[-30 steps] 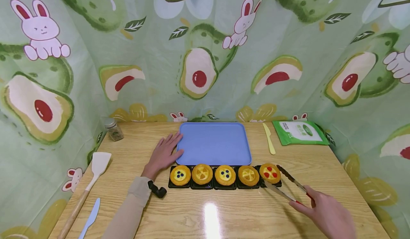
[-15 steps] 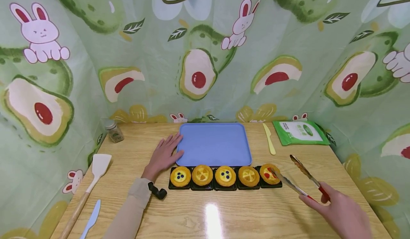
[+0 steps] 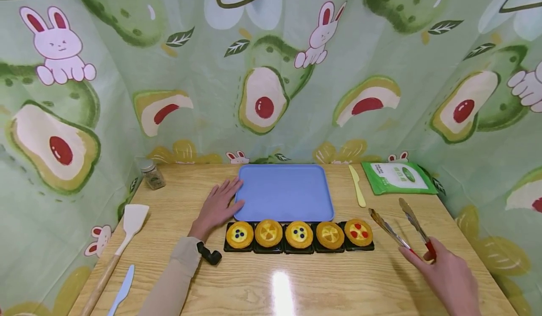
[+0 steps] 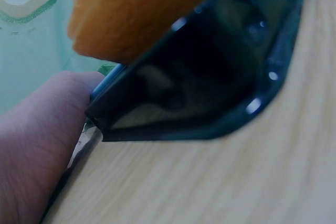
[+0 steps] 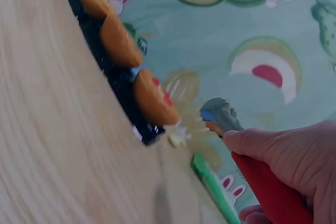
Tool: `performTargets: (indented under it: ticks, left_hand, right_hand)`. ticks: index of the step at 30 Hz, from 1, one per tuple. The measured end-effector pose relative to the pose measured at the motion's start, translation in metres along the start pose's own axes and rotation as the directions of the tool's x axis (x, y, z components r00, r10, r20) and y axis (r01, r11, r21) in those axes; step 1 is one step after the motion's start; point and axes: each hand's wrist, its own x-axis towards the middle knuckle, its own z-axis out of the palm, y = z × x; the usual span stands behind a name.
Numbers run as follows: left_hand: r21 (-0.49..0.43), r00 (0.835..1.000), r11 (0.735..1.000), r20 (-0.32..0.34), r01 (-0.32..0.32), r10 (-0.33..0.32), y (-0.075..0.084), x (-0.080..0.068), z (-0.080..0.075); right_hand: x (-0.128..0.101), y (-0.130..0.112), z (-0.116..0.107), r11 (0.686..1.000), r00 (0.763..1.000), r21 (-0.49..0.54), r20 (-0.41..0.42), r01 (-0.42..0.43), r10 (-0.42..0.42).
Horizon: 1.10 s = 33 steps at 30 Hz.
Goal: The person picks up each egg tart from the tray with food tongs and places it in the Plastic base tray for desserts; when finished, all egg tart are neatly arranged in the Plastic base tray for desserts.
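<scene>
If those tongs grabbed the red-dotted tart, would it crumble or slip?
The red-dotted tart looks firm and small, so probably light. Its domed, rounded rim might slip between the tongs, whose tips are narrow. It sits in a black tray, which may lift with it.

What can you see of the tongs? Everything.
The tongs are metal, with two long, narrow, greyish arms and red grips at the handle end. The right hand grips them at that red part, near the table's right front. The arms stand spread apart with nothing between the tips, which point away from the person toward the far side. They are right of the red-dotted tart, not touching it. Whether the tips rest on the table is unclear.
</scene>
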Motion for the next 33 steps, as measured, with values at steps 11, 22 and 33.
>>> performTargets:
  ticks: [11, 22, 33]
  left_hand:
    - [0.017, 1.000, 1.000, 0.017, 0.011, -0.011, 0.000, 0.000, 0.001]
    - [0.014, 1.000, 1.000, 0.020, 0.019, -0.020, 0.002, -0.001, -0.003]
    - [0.015, 1.000, 1.000, 0.019, 0.017, -0.017, 0.001, -0.001, 0.003]
  right_hand:
    - [0.010, 0.029, 0.023, 0.998, 0.986, 0.045, -0.156, -0.053, 0.060]
    - [0.021, 0.046, 0.035, 0.997, 0.959, 0.052, -0.276, -0.049, 0.061]
    - [0.024, 0.056, 0.043, 0.994, 0.969, 0.042, -0.222, -0.105, 0.112]
